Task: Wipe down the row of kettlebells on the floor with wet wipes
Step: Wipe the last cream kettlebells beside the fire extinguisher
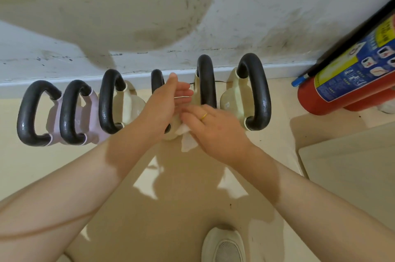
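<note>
Six kettlebells stand in a row on the floor (267,155) against the wall (277,16), handles up, so each can be reached from above without moving it. The left hand (164,103) rests on the fourth kettlebell (157,82), fingers loosely extended and curved over its handle, apparently to steady it. The right hand (213,127), fingers bent and pressing down, pins a white wipe (188,142) against that kettlebell's cream body; a corner of the wipe hangs free below. The two cream kettlebells to the right (254,90) and three to the left (111,99) stand untouched. A fire extinguisher (342,82) lies just beside the row's right end.
</note>
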`<state>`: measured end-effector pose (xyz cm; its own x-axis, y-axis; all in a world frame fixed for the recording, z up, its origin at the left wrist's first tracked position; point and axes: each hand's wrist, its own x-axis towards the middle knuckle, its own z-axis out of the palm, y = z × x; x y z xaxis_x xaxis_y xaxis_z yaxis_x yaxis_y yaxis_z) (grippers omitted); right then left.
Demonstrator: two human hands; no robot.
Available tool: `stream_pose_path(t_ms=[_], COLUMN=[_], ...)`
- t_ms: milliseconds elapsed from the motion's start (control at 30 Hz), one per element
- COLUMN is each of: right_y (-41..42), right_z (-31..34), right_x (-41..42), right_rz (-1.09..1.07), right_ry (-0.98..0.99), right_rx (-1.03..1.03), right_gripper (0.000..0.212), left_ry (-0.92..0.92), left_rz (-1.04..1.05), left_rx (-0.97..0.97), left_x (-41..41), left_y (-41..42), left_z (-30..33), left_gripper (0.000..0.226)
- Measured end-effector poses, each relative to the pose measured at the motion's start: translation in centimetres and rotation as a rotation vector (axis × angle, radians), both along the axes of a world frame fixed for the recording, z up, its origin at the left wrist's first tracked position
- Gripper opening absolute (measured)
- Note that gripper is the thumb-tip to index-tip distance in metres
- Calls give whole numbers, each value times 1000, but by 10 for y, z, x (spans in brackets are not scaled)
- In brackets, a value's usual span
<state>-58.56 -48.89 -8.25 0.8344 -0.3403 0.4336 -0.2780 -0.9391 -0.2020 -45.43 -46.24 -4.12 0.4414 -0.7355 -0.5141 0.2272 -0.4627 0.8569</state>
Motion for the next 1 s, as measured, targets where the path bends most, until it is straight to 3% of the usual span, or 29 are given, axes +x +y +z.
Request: stream_pose_path(t_ms=[33,167,233,300,467,533,633,700,767,867,933,1000], right_y=[-4,-13,-18,-20,-25,-23,-22,-27,-37,-57,-76,-97], right_z=[12,46,53,55,58,55,52,48,43,37,32,27], right_x=[-3,-16,-26,-37,-61,-64,-70,-74,-80,-89,-96,-98], right_rz=[-92,-457,-555,-610,-669,-638,-569,-547,-555,-712,-885,-1013], right_ry=[-114,-508,-630,-690,-720,-631,-457,-337,-282,-427,-587,-680], right_rx=[108,962,1247,1360,1335,1196,1037,874,771,763,797,875], right_gripper=[22,25,17,20,26,29,16,34,38,24,12,8], left_ry=[2,50,45,22,85,169,254,288,310,147,-28,-95], left_rz=[-34,-235,-339,-418,-362,-324,-303,-274,-280,-314,-228,-191], left_rx=[-41,-77,-82,-112,-93,-77,-81,-85,-90,-55,-1,67], left_x=[-3,-17,-25,-32,-54,-64,-79,-84,-87,-92,-93,-93], left_y=[2,5,5,6,-4,-10,-25,-36,-45,-58,-72,-87], left_z=[3,13,16,16,13,16,17,17,15,13,8,4], left_gripper=[49,56,42,20,10,8,14,22,30,29,24,34])
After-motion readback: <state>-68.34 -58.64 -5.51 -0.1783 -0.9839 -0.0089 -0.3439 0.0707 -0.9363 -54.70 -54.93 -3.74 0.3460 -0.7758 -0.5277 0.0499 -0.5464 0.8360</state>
